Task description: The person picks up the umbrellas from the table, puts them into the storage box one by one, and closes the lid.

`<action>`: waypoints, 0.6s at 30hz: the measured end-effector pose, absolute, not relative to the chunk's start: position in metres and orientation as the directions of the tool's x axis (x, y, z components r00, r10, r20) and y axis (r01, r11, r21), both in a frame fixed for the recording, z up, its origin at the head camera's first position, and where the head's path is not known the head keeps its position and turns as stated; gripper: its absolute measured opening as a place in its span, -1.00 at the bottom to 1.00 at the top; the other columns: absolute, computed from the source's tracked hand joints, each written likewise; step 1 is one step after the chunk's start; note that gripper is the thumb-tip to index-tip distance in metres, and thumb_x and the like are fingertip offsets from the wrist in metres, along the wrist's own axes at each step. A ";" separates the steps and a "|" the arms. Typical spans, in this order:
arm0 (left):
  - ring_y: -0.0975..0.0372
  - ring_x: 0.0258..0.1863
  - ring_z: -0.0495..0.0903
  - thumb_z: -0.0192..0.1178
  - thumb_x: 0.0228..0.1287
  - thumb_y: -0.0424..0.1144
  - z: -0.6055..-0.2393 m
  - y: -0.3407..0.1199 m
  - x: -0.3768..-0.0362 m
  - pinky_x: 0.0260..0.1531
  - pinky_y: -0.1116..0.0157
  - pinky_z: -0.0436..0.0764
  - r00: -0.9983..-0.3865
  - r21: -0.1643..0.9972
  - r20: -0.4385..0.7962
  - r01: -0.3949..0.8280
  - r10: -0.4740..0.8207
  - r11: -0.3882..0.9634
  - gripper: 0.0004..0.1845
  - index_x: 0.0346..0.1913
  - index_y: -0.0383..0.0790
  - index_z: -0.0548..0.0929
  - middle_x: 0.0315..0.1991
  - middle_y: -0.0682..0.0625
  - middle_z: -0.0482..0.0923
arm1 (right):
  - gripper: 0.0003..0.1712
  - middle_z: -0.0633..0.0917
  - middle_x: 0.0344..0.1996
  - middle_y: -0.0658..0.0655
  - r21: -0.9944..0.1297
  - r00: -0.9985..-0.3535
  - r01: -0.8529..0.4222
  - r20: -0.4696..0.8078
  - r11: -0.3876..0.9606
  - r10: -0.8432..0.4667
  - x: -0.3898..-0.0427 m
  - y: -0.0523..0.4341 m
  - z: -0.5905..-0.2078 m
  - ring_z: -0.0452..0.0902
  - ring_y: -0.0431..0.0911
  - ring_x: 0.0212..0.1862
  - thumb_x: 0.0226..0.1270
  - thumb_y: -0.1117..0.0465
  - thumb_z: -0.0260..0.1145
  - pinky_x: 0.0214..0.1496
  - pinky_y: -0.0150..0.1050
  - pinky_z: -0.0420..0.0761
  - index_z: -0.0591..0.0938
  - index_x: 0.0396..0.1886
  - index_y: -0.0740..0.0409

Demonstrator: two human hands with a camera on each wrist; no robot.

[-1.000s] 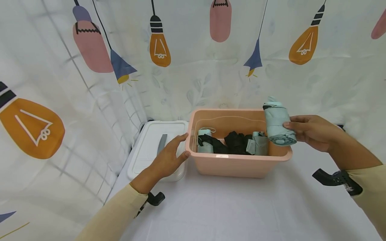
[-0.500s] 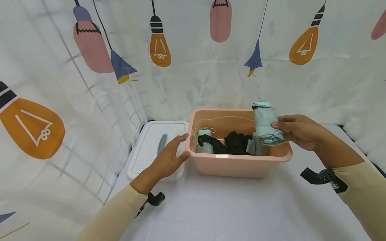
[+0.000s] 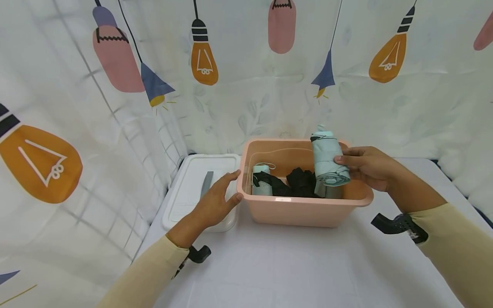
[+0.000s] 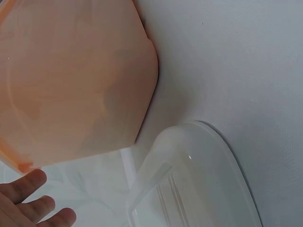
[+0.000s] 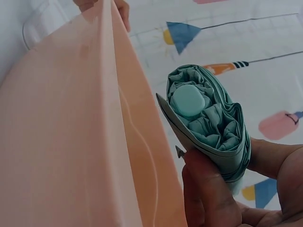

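My right hand [image 3: 371, 167] grips a rolled-up pale teal folding umbrella [image 3: 329, 160] and holds it tilted above the right half of a peach plastic bin [image 3: 292, 211]. In the right wrist view, the end of the umbrella [image 5: 208, 113] shows bunched cloth folds around a rounded knob. My left hand [image 3: 213, 201] rests with fairly straight fingers at the bin's left rim, fingertips touching it. Inside the bin lie another pale teal roll [image 3: 262, 188] with a cord loop, crumpled black cloth [image 3: 302, 183] and a grey-green roll [image 3: 334, 192], partly hidden behind the held umbrella.
A white translucent lid or box [image 3: 192, 179] with a grey handle stands left of the bin, close against it. The white-covered table [image 3: 289, 265] extends in front. Behind and to the left hang printed curtains [image 3: 246, 98], with a wire grid showing through on the left.
My right hand has moved left with the umbrella, from the bin's right end further over its opening. The left hand and the bin have stayed put.
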State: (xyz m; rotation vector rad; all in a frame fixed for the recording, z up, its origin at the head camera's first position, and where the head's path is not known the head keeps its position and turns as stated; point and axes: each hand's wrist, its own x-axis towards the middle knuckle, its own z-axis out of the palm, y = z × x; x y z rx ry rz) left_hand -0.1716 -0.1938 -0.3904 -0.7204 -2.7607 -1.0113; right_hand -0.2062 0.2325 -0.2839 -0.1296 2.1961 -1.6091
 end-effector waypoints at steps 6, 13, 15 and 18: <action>-0.01 0.51 0.21 -0.14 0.38 0.52 -0.391 -0.194 -0.172 0.39 -0.18 0.27 -0.880 0.582 0.268 0.473 0.392 0.661 -0.07 0.63 0.07 0.14 0.51 -0.09 0.28 | -0.06 0.38 0.31 0.38 -0.928 -0.909 0.164 -0.273 0.334 -0.314 -0.207 0.225 -0.286 0.56 0.05 0.15 0.56 -0.01 0.27 0.13 -0.24 0.63 0.04 0.58 0.45; -0.01 0.51 0.21 -0.16 0.38 0.53 -0.392 -0.194 -0.172 0.40 -0.17 0.27 -0.877 0.580 0.271 0.477 0.396 0.660 -0.07 0.63 0.06 0.14 0.51 -0.08 0.28 | -0.16 0.41 0.30 0.34 -0.935 -0.915 0.153 -0.256 0.320 -0.312 -0.208 0.218 -0.290 0.56 0.07 0.16 0.55 -0.01 0.29 0.14 -0.24 0.63 0.20 0.54 0.39; -0.01 0.51 0.21 -0.17 0.37 0.54 -0.392 -0.194 -0.172 0.39 -0.17 0.27 -0.877 0.584 0.272 0.478 0.397 0.656 -0.06 0.63 0.05 0.14 0.51 -0.08 0.28 | -0.22 0.45 0.26 0.31 -0.946 -0.917 0.149 -0.241 0.287 -0.317 -0.208 0.217 -0.291 0.61 0.01 0.12 0.56 0.05 0.29 0.13 -0.26 0.63 0.23 0.52 0.39; -0.01 0.52 0.20 -0.19 0.35 0.55 -0.391 -0.194 -0.172 0.40 -0.17 0.26 -0.875 0.587 0.274 0.481 0.399 0.651 -0.04 0.63 0.04 0.14 0.52 -0.08 0.26 | -0.33 0.55 0.18 0.22 -0.966 -0.923 0.139 -0.207 0.220 -0.326 -0.207 0.216 -0.292 0.67 -0.06 0.06 0.58 0.18 0.26 0.13 -0.25 0.64 0.27 0.48 0.41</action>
